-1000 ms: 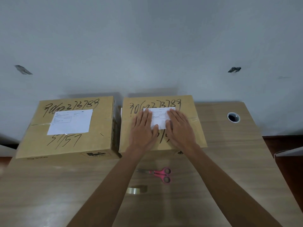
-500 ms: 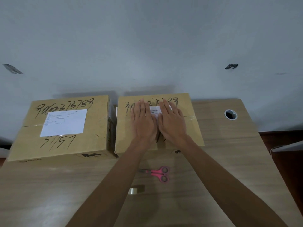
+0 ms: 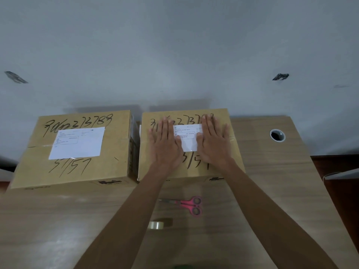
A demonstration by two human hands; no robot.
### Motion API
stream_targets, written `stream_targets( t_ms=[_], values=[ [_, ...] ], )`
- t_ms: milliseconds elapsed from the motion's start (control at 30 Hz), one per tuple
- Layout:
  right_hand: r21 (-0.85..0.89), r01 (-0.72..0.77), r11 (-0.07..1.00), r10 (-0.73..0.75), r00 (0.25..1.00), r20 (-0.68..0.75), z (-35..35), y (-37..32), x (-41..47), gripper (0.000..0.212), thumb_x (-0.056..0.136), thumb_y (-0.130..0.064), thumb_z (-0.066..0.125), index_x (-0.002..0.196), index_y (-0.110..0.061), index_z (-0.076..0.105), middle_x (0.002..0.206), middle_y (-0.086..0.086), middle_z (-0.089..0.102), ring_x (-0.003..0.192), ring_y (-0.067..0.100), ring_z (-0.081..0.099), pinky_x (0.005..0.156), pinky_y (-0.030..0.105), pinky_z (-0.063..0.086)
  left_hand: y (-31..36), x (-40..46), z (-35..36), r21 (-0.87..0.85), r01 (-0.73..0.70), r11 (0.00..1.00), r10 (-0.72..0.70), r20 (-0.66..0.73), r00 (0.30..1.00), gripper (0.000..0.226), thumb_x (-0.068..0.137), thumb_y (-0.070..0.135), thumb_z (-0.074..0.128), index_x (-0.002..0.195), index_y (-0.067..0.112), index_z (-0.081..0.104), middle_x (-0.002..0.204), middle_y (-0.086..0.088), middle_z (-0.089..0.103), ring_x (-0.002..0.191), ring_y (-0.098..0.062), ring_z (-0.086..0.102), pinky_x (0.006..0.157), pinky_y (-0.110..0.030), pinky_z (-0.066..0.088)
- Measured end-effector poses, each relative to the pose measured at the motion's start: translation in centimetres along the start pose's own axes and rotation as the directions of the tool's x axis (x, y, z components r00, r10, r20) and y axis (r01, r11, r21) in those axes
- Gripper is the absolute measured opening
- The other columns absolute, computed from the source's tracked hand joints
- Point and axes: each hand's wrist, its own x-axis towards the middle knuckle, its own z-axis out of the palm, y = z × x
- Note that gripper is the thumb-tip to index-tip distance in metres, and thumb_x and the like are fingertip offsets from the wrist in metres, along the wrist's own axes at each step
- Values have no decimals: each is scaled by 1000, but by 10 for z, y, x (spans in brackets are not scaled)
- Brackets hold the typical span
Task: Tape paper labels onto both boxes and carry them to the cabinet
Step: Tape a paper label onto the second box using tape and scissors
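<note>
The left hand (image 3: 165, 144) lies flat, fingers straight and together, on the top of the right-hand brown cardboard box (image 3: 223, 171), covering the left edge of the white printed paper label (image 3: 187, 139) there; the right hand (image 3: 213, 141) lies flat the same way over the label's right edge. Half a second ago the two hands sat close together over the middle of the label and hid nearly all of it; now they have slid apart toward the sides, so the printed centre of the sheet shows between them. The box stands at the far side of the light wooden table (image 3: 281, 191), against the grey wall (image 3: 174, 45), with black handwritten numbers partly hidden under the fingers. Just beside it on the left stands the second brown cardboard box (image 3: 35, 171), its own white paper label (image 3: 77, 143) lying flat on the top among the same kind of handwriting. On the table nearer than the right box lie the pink-handled scissors (image 3: 186, 204), and nearer again a roll of clear tape (image 3: 156, 225), both in the same places as before. A round cable hole (image 3: 277, 135) opens in the table to the right of the boxes.
</note>
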Motion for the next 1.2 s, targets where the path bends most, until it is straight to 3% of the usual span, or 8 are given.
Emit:
stream_targets(
  t_ms=[167, 500, 633, 767, 900, 1033, 1133, 1200],
  values=[
    [-87, -54, 995, 53, 999, -4, 0, 17, -2, 60, 102, -40, 11, 157, -19, 1, 165, 1, -3, 151, 23, -7, 118, 60, -4, -1, -1, 1, -1, 50, 999, -50, -9, 999, 61, 99, 33, 18, 149, 9, -5, 158, -7, -11, 145, -19, -13, 118, -46, -6],
    [-19, -52, 998, 53, 998, 27, -1, 20, 0, 57, 102, -37, 12, 157, -23, 0, 165, 0, -5, 151, 25, -7, 119, 57, 0, -7, 4, -2, -29, 96, 995, -96, -10, 995, 59, 100, 23, 22, 148, 6, -8, 157, -10, -12, 145, -21, -14, 119, -37, -7],
    [45, -63, 997, 62, 998, 8, -4, 22, -4, 55, 103, -35, 14, 157, -25, 6, 165, -4, -1, 152, 21, -5, 121, 53, 0, -18, 4, -15, -343, 58, 938, -55, 18, 998, 75, 88, -6, 39, 150, 8, 0, 159, -7, -3, 146, -18, -6, 120, -36, 0],
    [104, -78, 991, 79, 997, -8, -5, 23, -7, 55, 103, -39, 13, 156, -26, 11, 165, -5, 4, 152, 19, -3, 121, 53, -2, -28, -8, -27, -548, 9, 836, -60, -75, 995, 54, 97, 10, 34, 149, 15, 20, 157, -2, 19, 145, -13, 11, 118, -33, 14],
    [132, -100, 986, 101, 995, -7, -8, 28, -11, 55, 103, -41, 16, 156, -26, 15, 164, -4, 8, 152, 20, 0, 120, 56, -1, -34, -17, -30, -470, -24, 883, -51, -146, 988, 49, 95, 21, 41, 143, 12, 32, 154, -5, 26, 144, -17, 15, 116, -42, 22],
    [135, -120, 984, 120, 993, 5, -14, 45, -19, 55, 103, -42, 17, 156, -27, 13, 165, -4, 6, 151, 19, -2, 120, 55, -1, -31, -16, -29, -551, 66, 832, -80, -1, 997, 54, 89, 34, 47, 136, 17, 27, 153, -7, 20, 136, -22, 26, 100, -39, 36],
    [183, -115, 976, 122, 992, -27, -20, 62, -25, 56, 103, -41, 28, 155, -23, 18, 164, 1, 9, 152, 23, 0, 121, 53, 1, -27, -11, -26, -635, 183, 750, -146, 112, 983, 62, 81, 42, 59, 132, 18, 33, 138, -5, 42, 123, -25, 45, 95, -45, 44],
    [311, -119, 943, 154, 984, -91, -26, 77, -28, 60, 100, -38, 42, 154, -19, 23, 164, 8, 8, 151, 28, 2, 121, 51, 9, -25, -13, -24, -676, 305, 670, -206, 225, 952, 63, 75, 50, 61, 126, 23, 38, 122, 3, 56, 104, -19, 59, 80, -39, 50]
  ],
)
